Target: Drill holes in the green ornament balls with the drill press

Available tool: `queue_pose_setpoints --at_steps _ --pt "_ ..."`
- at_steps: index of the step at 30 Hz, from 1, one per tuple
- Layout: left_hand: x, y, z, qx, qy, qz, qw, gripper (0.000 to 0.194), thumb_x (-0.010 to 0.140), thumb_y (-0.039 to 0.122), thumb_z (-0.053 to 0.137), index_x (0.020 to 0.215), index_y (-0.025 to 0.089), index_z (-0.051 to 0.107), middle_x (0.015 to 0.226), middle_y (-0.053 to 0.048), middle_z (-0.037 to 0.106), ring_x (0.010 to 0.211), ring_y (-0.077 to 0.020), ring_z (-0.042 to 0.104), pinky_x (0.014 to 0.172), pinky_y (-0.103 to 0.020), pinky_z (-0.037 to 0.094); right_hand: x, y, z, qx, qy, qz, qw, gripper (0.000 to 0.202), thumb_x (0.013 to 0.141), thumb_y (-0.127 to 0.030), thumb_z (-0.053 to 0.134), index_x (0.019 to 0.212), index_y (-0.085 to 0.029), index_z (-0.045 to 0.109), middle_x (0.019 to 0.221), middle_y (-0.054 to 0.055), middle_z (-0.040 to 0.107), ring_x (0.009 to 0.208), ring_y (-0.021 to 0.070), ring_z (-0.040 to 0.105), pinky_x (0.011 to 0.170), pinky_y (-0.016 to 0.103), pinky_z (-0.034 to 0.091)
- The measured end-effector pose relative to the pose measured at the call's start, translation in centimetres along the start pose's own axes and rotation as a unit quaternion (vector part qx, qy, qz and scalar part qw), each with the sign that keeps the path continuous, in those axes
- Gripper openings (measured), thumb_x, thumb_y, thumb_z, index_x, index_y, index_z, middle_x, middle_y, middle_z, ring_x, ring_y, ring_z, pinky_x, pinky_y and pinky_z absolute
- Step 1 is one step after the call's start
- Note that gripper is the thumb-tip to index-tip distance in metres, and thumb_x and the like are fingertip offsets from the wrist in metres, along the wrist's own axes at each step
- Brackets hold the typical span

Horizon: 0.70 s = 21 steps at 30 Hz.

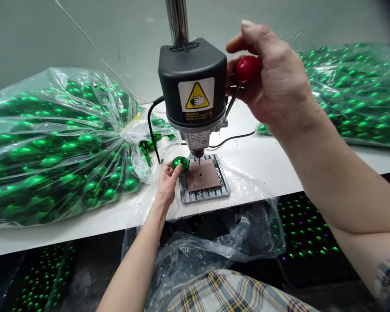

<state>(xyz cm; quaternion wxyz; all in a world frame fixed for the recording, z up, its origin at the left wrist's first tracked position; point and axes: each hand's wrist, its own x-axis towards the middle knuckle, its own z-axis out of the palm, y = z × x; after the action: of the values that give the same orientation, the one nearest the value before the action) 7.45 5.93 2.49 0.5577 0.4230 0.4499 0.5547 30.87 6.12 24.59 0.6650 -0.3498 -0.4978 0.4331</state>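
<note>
A small bench drill (192, 82) with a black housing and a yellow hand-warning label stands in the middle. My left hand (170, 177) pinches a shiny green ball (180, 164) at the left edge of the drill's base. Under the thin drill bit (199, 161) lies a pinkish-brown square pad (204, 175) with a dark round hole, set on a grey slotted base plate (205, 197). My right hand (266, 69) is at the red ball knob (247, 68) of the drill's lever, fingers curled round behind it and the index finger raised.
Clear plastic bags full of green balls lie at the left (52, 151) and right (357, 91) of the white table (266, 173). A loose plastic sheet (195, 251) hangs over the front edge. Black cables run behind the drill; dark shavings litter the base.
</note>
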Motion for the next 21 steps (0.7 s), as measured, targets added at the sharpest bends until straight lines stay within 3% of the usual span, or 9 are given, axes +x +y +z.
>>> queue_pose_setpoints --at_steps 4,6,10,15,21 --pt "-0.2 0.4 -0.3 -0.058 0.004 -0.009 0.998 0.071 0.055 0.043 0.096 0.113 0.021 0.061 0.101 -0.004 0.074 0.089 -0.0168 0.070 0.075 -0.027 0.051 -0.1 -0.4 0.6 0.023 0.018 0.028 0.999 0.028 0.101 -0.034 0.049 0.080 -0.020 0.061 0.062 -0.002 0.059 0.056 0.0098 0.056 0.056 0.025 0.047" --pt "-0.4 0.5 -0.3 -0.059 -0.004 -0.011 0.998 0.069 0.055 0.040 0.096 0.112 0.021 0.061 0.100 -0.003 0.074 0.090 -0.0170 0.070 0.077 -0.028 0.051 -0.2 -0.6 0.7 0.033 0.021 0.030 0.999 0.028 0.100 -0.034 0.049 0.081 -0.018 0.061 0.062 -0.002 0.056 0.055 0.0095 0.055 0.055 0.025 0.046" --pt "-0.9 0.3 0.4 0.003 -0.042 0.009 0.999 0.068 0.054 0.036 0.096 0.112 0.019 0.063 0.099 -0.004 0.075 0.094 -0.0188 0.070 0.087 -0.033 0.052 -0.2 -0.8 0.4 0.039 0.025 0.019 0.999 0.028 0.101 -0.032 0.048 0.080 -0.018 0.061 0.068 -0.002 0.057 0.056 0.0089 0.055 0.056 0.026 0.046" --pt "-0.8 -0.6 1.6 0.147 -0.051 0.062 0.986 0.062 0.057 0.036 0.094 0.109 0.017 0.065 0.097 -0.006 0.074 0.089 -0.0195 0.068 0.079 -0.032 0.052 0.0 -0.9 0.4 0.030 0.009 0.025 0.999 0.028 0.102 -0.032 0.045 0.082 -0.019 0.059 0.067 -0.002 0.057 0.057 0.0093 0.055 0.057 0.025 0.045" --pt "-0.3 -1.3 2.0 0.121 -0.052 0.071 0.989 0.057 0.062 0.039 0.091 0.107 0.017 0.064 0.105 -0.008 0.075 0.098 -0.0209 0.070 0.091 -0.036 0.053 0.0 -0.7 0.2 0.028 0.005 0.016 0.999 0.024 0.100 -0.032 0.048 0.083 -0.019 0.059 0.070 -0.002 0.058 0.060 0.0093 0.054 0.058 0.026 0.047"
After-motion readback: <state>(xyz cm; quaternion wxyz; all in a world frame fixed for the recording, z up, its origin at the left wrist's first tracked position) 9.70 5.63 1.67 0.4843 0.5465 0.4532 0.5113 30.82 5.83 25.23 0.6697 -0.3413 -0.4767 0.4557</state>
